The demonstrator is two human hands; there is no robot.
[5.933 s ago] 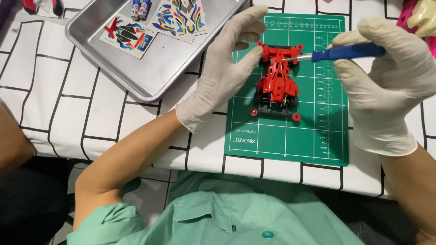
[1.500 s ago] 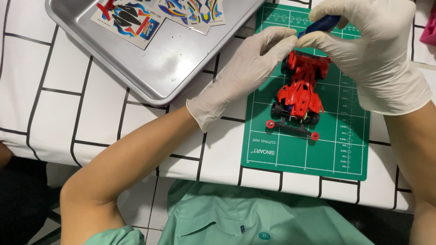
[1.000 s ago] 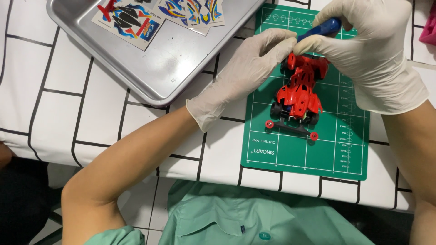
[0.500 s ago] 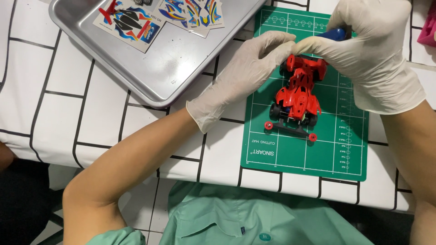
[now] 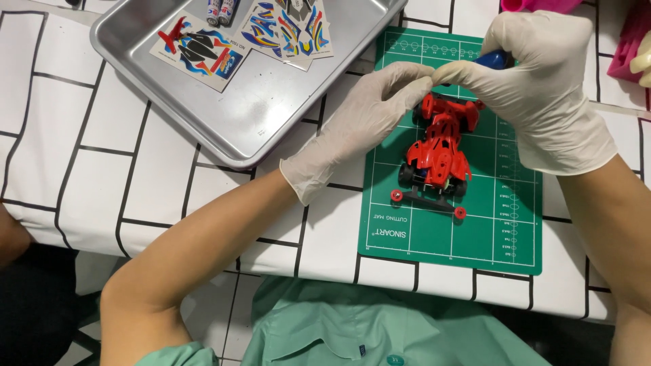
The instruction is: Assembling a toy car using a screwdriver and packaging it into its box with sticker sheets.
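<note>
Moved: compared with half a second back, almost nothing. Both my hands sit at the far end of the car as they did then, and the blue handle peeks out a bit less from under my right glove.

Longer look back: about six seconds ago my right hand was out to the right with the screwdriver lying level and its tip at the car's side; now that hand is up over the far end, tool mostly buried in my fist.

Left hand (image 5: 363, 122): gloved, fingers drawn narrow into a pinch, tips touching the far end of the red toy car (image 5: 437, 152). Looks like I'm steadying that end so it doesn't skate around, though I can't tell if there's some tiny part between the fingertips.

Right hand (image 5: 539, 85): gloved, wrapped around the blue screwdriver (image 5: 494, 59). Only a bit of handle shows, the tip is hidden, so I can't say what it's touching.

Car: sits on the green cutting mat (image 5: 502, 230), nose toward me, small red rollers at the near end. My guess is the mat is there for grip and to spare the tablecloth.

Off to the left: metal tray (image 5: 271, 129) on the white grid-pattern tablecloth (image 5: 61, 156), well apart from the car, with colourful sticker sheets (image 5: 203, 51) and two batteries (image 5: 220, 10) at its far side. Keeps the loose bits corralled, I reckon.

Far right: pink plastic stuff (image 5: 627, 47), partly out of shot.
</note>
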